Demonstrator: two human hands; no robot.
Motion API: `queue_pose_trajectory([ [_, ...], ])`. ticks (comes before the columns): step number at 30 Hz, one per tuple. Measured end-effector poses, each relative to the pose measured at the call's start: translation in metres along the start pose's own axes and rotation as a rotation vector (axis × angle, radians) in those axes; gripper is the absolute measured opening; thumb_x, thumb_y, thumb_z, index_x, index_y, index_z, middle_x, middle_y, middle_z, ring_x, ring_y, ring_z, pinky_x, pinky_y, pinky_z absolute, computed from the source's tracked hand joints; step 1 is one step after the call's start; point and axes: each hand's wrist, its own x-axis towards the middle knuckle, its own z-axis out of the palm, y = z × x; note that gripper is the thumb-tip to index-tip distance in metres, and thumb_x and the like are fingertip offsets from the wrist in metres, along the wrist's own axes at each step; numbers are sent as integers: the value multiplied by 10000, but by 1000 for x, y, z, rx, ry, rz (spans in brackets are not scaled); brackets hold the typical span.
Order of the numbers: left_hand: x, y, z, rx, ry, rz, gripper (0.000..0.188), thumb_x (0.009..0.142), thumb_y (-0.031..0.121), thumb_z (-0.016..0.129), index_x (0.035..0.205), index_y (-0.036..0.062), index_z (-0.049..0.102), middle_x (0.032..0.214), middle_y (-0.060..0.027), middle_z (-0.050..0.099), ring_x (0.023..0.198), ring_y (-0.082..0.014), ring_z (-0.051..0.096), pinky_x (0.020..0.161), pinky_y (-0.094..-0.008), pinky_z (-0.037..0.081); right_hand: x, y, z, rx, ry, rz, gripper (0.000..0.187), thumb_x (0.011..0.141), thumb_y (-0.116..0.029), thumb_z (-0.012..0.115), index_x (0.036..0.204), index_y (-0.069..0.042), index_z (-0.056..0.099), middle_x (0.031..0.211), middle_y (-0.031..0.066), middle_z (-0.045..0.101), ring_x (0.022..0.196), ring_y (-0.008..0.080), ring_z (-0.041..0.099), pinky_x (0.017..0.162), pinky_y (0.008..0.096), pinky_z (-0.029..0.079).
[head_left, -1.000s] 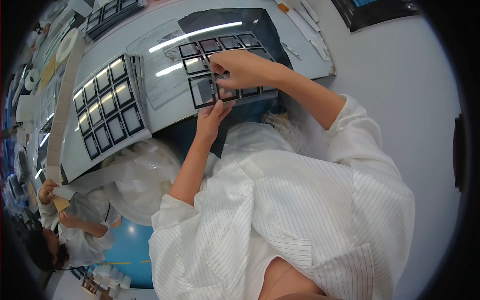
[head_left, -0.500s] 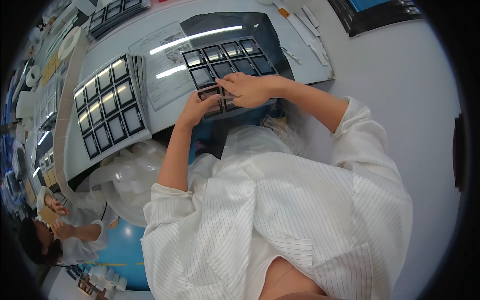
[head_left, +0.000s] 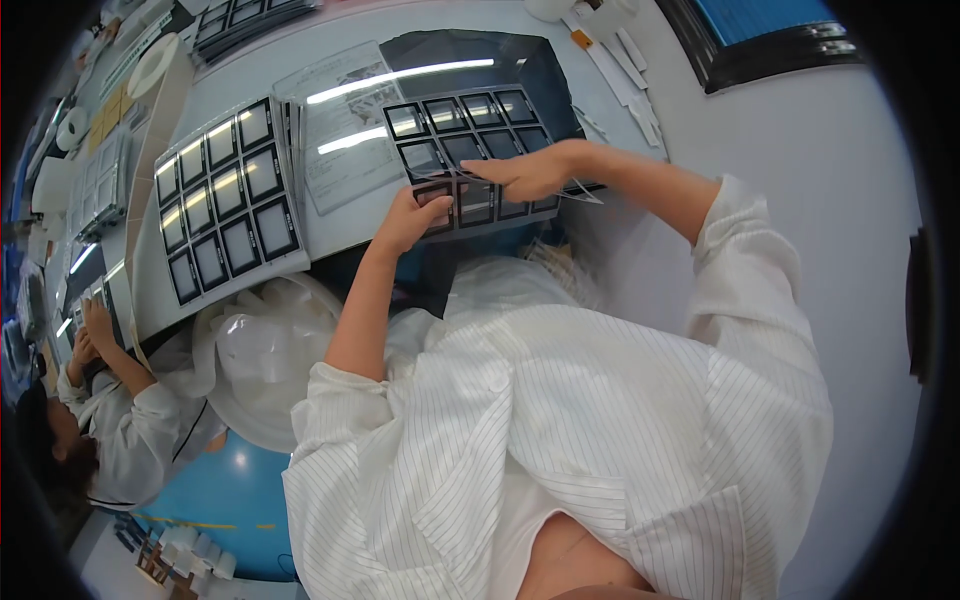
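A clear sheet of black-framed windows (head_left: pixel 462 148) lies at the table's near edge. My left hand (head_left: pixel 408 222) grips its near left corner, thumb on top and the other fingers hidden beneath. Over the near rows is my right hand (head_left: pixel 525 176), palm down, its fingers close together and pointing left. A thin clear strip of film (head_left: pixel 585 194) runs under that hand and sticks out on both sides of it. The right fingertips seem closed on the strip, though the thumb is mostly hidden.
On the left lies a stack of similar framed sheets (head_left: pixel 225 205). A clear printed sheet (head_left: pixel 345 130) and a dark glossy sheet (head_left: pixel 520 60) lie behind. White tools (head_left: pixel 630 85) are at back right. A bag-lined bin (head_left: pixel 255 350) stands below; a co-worker (head_left: pixel 110 430) sits at left.
My right hand has shifted right and flattened over the sheet, and the clear strip now shows beside it. My left hand keeps the corner. The co-worker's hands have moved up to their table.
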Motion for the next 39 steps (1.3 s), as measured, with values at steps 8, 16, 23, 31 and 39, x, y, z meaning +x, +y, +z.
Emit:
queue_pose_trajectory([
  [8,-7,-15,-21,289,-23,46,360,878,74,622,1223,-1,548,1066,-64,641,939,-129,619,851,-325,531,-3,-6,-46,292,-401,147,886,720,-125,468,1509,-57,70,1559,153,148,1446,249,133,1151,341,141],
  [16,-14,-9,-34,46,37,-235,308,847,135,673,1107,-26,632,993,-90,668,975,-169,624,879,-320,518,-10,-12,-88,387,-523,32,727,882,-240,516,1495,-56,172,1514,103,304,1398,244,278,1128,379,233],
  [23,13,10,-38,-64,79,-74,265,848,111,665,1082,-2,612,975,-59,656,855,-130,621,779,-287,524,1,-25,-76,407,-501,22,634,944,-282,417,1507,-124,171,1461,134,371,1325,274,383,1072,408,318],
  [31,-7,8,-49,96,-69,-79,306,868,122,645,1143,0,589,980,-49,649,894,-137,622,787,-303,546,-30,1,-98,926,-484,-69,865,733,-384,540,1500,-137,226,1422,111,407,1293,244,397,1077,481,249],
  [39,-34,78,-38,320,-75,-223,474,897,148,606,1345,51,488,965,-25,663,807,-79,578,752,-253,514,-114,49,-109,1314,-151,-325,856,775,-346,565,1482,-30,201,1399,216,429,1244,336,475,1040,562,320],
])
